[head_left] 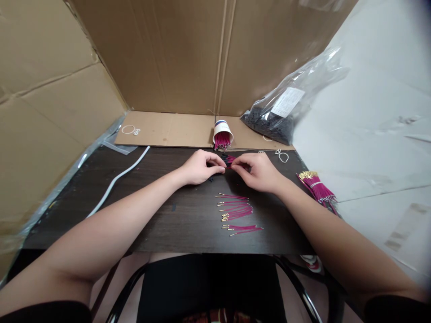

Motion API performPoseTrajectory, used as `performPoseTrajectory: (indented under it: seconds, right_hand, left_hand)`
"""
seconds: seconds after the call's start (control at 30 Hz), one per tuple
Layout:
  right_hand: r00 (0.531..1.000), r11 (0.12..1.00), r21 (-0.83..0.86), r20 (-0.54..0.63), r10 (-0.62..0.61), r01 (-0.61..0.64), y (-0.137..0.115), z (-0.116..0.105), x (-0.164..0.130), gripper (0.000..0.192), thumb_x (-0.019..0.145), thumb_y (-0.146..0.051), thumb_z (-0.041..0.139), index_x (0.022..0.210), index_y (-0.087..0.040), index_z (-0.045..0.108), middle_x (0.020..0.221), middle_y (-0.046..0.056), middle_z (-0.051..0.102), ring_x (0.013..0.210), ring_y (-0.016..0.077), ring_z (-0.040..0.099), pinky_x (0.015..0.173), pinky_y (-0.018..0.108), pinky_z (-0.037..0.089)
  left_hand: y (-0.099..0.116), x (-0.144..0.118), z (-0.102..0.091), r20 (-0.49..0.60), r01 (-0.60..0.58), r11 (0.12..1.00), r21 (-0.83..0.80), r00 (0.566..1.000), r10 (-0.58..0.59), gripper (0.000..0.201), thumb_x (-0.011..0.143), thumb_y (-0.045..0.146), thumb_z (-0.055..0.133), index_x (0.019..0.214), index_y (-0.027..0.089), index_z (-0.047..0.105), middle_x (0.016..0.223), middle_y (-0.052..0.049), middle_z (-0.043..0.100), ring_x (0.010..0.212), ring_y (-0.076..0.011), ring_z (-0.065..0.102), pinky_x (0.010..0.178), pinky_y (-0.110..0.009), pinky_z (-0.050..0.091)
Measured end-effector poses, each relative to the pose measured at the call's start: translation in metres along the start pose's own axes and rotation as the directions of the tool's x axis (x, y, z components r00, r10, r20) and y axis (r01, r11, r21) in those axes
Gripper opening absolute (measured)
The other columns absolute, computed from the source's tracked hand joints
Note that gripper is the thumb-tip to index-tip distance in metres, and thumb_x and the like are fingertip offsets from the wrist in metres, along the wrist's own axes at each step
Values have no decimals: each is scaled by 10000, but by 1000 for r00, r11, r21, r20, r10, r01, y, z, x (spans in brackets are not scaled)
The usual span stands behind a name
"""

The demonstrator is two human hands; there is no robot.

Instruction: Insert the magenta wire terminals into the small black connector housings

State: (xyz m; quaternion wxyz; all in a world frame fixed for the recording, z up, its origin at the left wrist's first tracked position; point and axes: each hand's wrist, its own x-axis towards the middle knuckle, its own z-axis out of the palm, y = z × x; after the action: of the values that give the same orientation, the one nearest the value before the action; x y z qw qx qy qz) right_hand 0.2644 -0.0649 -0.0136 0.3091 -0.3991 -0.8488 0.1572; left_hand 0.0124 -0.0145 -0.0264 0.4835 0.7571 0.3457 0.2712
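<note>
My left hand (pixel 199 167) and my right hand (pixel 258 171) meet at the middle of the dark wooden table (pixel 161 215). Together they pinch a small bunch of magenta wires (pixel 229 160), whose far ends fan out between the fingertips. Just nearer to me lie several loose magenta wires with gold tips (pixel 235 209), and a smaller group (pixel 243 229) below them. A few small black pieces (pixel 210 179) lie under my left hand.
A tipped paper cup (pixel 222 133) holds more magenta wires. A tied bundle of wires (pixel 317 186) lies at the table's right edge. A plastic bag of black parts (pixel 279 114) leans at the back right. A white cable (pixel 116 179) runs at left. Cardboard walls (pixel 175 54) surround the table.
</note>
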Motion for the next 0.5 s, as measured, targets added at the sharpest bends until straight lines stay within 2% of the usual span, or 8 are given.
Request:
performPoseTrajectory:
  seconds: [0.33,0.5]
  right_hand:
    - [997,998,-19,-49,-65,65,-2,9,0,215,1091,-251,607,1008,-139,770,982,69,735,850,182,666,808,303,473]
    - [1000,1000,-17,-28,-13,12,-2,9,0,243,1099,-269,591,1004,-139,773,989,86,740,847,194,667,816,311,479]
  left_hand:
    - [1,-1,2,-18,-5,1000,9,1000,5,180,882,276,844,1010,150,856,1000,-87,832,926,-219,773,960,-401,601]
    - [1,-2,2,-19,-6,1000,10,1000,7,169,880,264,844,1005,151,859,992,-82,833,921,-217,771,964,-400,600]
